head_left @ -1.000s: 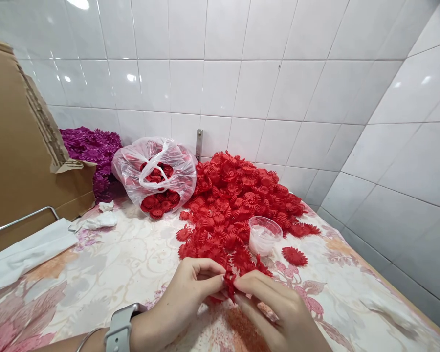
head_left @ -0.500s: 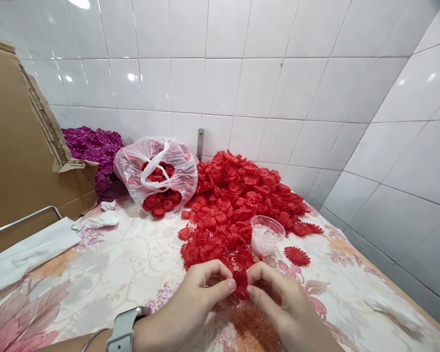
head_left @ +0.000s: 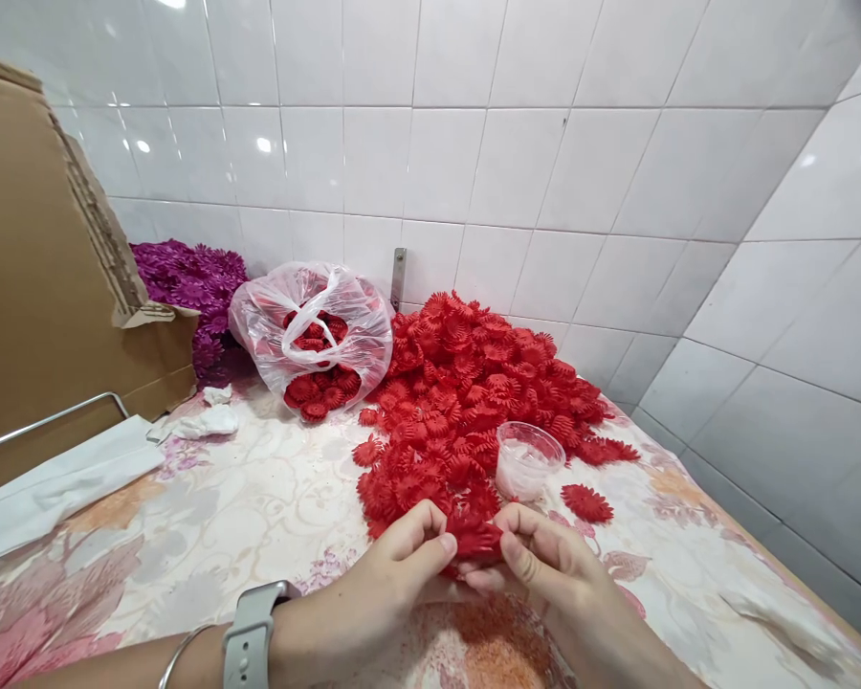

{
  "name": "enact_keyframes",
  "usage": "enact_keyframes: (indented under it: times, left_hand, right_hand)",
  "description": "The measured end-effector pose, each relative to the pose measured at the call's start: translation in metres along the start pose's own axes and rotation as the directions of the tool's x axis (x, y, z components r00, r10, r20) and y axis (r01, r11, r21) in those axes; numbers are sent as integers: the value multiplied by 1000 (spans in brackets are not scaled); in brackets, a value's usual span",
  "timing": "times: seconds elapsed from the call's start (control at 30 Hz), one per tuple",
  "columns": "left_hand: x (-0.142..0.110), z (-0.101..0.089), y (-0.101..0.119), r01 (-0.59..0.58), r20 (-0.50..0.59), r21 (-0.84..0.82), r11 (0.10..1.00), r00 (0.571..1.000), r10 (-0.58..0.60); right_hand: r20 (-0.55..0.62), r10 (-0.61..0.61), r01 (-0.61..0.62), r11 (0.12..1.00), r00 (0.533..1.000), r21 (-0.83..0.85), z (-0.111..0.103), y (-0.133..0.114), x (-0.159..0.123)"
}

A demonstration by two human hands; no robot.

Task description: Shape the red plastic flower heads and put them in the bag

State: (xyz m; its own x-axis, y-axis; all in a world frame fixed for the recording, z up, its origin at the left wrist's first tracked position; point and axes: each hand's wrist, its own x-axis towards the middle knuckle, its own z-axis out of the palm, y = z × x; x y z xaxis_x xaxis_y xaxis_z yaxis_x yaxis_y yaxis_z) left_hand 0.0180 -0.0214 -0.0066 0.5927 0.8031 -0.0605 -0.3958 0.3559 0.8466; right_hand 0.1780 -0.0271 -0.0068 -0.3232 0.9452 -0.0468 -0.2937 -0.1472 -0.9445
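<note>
Between my two hands is a red fabric flower (head_left: 474, 538), stretched flat with its fringed petals toward the pile. My left hand (head_left: 410, 565) pinches its left edge between thumb and fingers. The right edge is gripped by my right hand (head_left: 545, 557), thumb on top, with some fingers curled underneath. Just beyond my fingers lies a large heap of red fabric flowers (head_left: 474, 373). A clear plastic cup (head_left: 529, 464) with a whitish substance in it stands against the heap's front right. One loose red flower (head_left: 586, 503) rests right of the cup.
A tied clear plastic bag (head_left: 258, 330) of red flowers sits left of the heap, with purple flowers (head_left: 193, 287) behind it. At left stand a cardboard box (head_left: 57, 258) and white paper (head_left: 64, 488). Crumpled tissue (head_left: 205, 422) lies nearby. Tiled walls (head_left: 445, 158) close off the back and right.
The red flower went from bunched up to spread wider between my fingers, and my hands moved slightly apart. The whole view shifted a little.
</note>
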Motion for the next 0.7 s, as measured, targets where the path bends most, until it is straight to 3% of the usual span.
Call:
enact_keyframes:
  times: [0.17, 0.27, 0.37, 0.47, 0.57, 0.63, 0.7]
  left_hand:
    - [2, 1, 1, 7, -43, -32, 999, 999, -8]
    - [4, -1, 1, -14, -135, -93, 996, 991, 1]
    - [5, -4, 1, -72, -206, -83, 994, 977, 53]
    - [5, -6, 1, -107, -207, 18, 994, 972, 109]
    - [6, -8, 1, -128, -235, 144, 981, 959, 159]
    - [7, -9, 0, -150, -247, 221, 964, 947, 204]
    - [8, -10, 1, -158, -236, 272, 949, 945, 226]
  right_hand:
    - [1, 30, -30, 994, 1000, 106, 2, -10, 1]
    - [-59, 58, -48, 985, 997, 168, 0, -15, 3]
    - [-110, 37, -23, 991, 993, 128, -2, -16, 5]
    - [-164, -43, 34, 998, 985, -57, -3, -13, 5]
    - [-214, -167, 92, 943, 962, -320, -4, -11, 4]
    - [-238, -272, 117, 850, 932, -513, -3, -10, 2]
    - [-233, -370, 105, 699, 899, -707, -3, -10, 0]
